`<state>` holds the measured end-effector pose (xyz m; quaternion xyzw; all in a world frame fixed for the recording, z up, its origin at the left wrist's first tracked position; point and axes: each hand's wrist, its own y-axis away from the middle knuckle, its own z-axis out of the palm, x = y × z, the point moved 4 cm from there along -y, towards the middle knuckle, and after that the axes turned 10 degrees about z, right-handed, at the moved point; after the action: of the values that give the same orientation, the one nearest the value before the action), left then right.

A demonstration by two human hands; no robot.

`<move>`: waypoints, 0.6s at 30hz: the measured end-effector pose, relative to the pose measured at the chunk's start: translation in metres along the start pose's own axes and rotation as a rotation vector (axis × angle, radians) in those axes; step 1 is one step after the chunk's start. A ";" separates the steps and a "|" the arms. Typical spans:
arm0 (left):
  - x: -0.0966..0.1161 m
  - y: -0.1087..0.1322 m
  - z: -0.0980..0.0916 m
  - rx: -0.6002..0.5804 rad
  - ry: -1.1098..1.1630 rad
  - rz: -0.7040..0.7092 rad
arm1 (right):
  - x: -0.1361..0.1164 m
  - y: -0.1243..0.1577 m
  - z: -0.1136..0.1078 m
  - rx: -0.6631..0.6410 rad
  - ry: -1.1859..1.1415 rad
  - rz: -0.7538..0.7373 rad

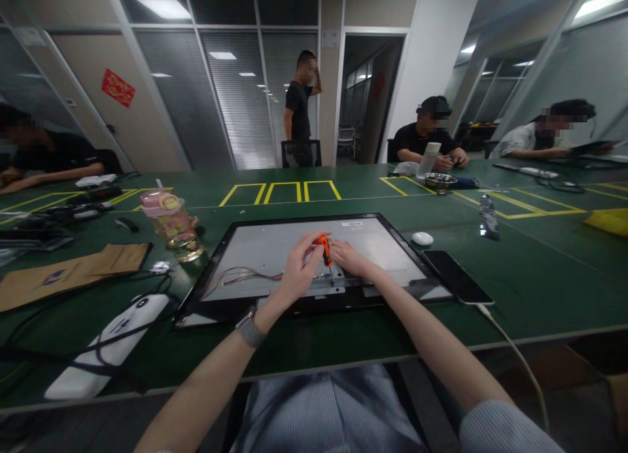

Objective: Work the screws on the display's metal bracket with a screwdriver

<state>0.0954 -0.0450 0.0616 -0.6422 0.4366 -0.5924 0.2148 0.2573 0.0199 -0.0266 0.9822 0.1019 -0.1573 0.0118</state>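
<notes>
A flat display panel lies face down on the green table, its grey metal back up, with coloured wires running across it. A small orange-handled screwdriver stands upright over the panel's lower middle. My left hand is closed around the handle from the left, a watch on that wrist. My right hand pinches the same handle from the right, fingers curled together. The screwdriver tip meets a small bracket on the panel.
A pink-lidded bottle stands left of the panel, with brown paper and a white device with cables nearer me. A phone with a cable and a white mouse lie to the right. Other people sit around the table.
</notes>
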 end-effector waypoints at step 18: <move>-0.006 -0.003 -0.010 0.120 -0.035 -0.047 | 0.010 -0.003 0.005 0.003 -0.054 -0.054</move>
<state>0.0871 -0.0358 0.0625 -0.6483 0.3813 -0.6111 0.2468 0.2643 0.0244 -0.0344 0.9745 0.1277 -0.1842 0.0090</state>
